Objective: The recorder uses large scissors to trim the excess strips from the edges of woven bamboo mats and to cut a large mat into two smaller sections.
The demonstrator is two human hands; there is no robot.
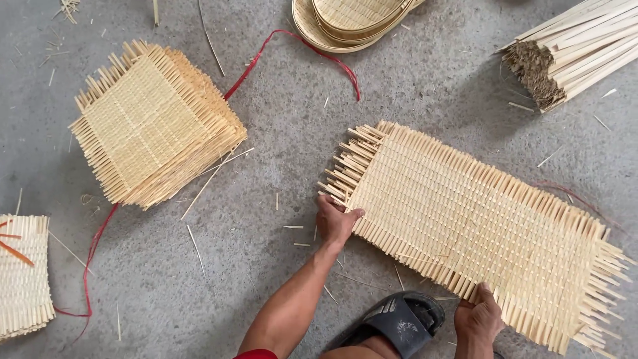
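Two hands grip the near edge of a long woven bamboo mat on a concrete floor.

Head view: the long woven bamboo mat [478,229] lies flat and slantwise on the grey concrete floor [279,133]. The left hand [336,221] clasps its near corner by the frayed strip ends; the right hand [477,319] is closed over the same edge further along, well apart. A black sandal [402,319] sits between the forearms. To the left rests a stack of square woven mats [153,123], a red cord [292,50] trailing past it. Round woven trays [349,20] and a bundle of bamboo strips [571,50] lie at the top.
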